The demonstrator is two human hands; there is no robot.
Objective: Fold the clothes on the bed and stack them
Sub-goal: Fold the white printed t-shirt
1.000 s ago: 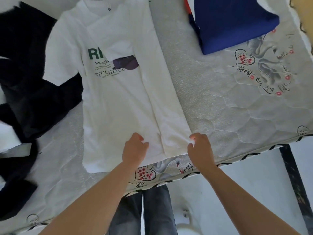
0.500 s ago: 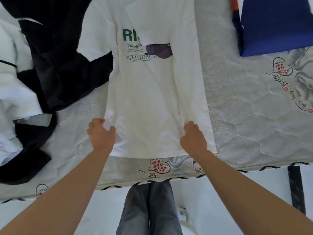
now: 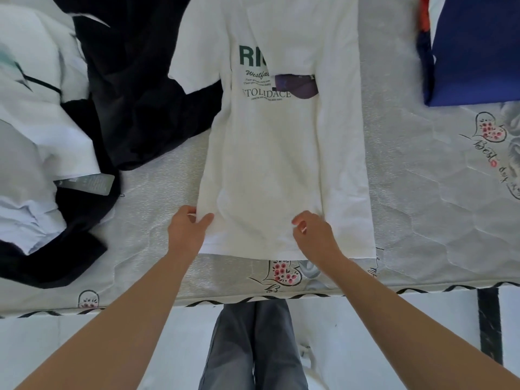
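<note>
A white cotton T-shirt with green and black lettering [image 3: 270,164] is lying flat on the grey quilted mattress [image 3: 422,192], near its front edge, with its right side already folded inward over the print. The person's left hand [image 3: 187,230] is pinching the shirt's lower left corner, thumb on top of the cloth and fingers tucked underneath. The right hand [image 3: 313,230] is resting on the hem near the inner fold, fingers loosely bent on the fabric; I cannot tell whether it is actually gripping any cloth. To the left, a crumpled black garment [image 3: 135,80] is sprawling beside a rumpled white garment [image 3: 39,116], the T-shirt's left sleeve overlapping the black one. At the far right, a folded dark blue garment [image 3: 475,49] is sitting well apart from the shirt.
</note>
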